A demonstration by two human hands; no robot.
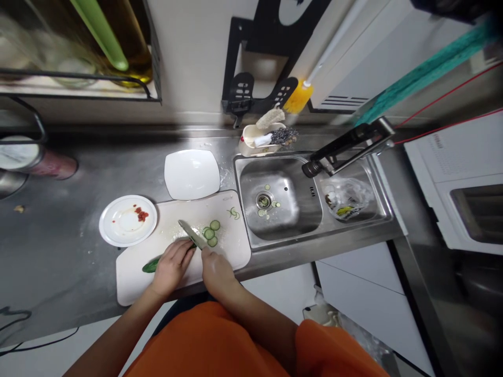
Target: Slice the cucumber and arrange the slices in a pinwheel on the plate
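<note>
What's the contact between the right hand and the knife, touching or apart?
Touching. The head view shows the right hand closed around the handle end of the knife, the rest jutting out from the fist.

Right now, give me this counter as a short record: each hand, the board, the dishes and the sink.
Left hand: holding the cucumber down
Right hand: gripping the knife, its blade between the left hand and the slices
Board: cucumber slices and thin green strips right of the knife
Dishes: round plate with red bits; square dish at the board's far edge
Sink: small pieces around the drain
</note>
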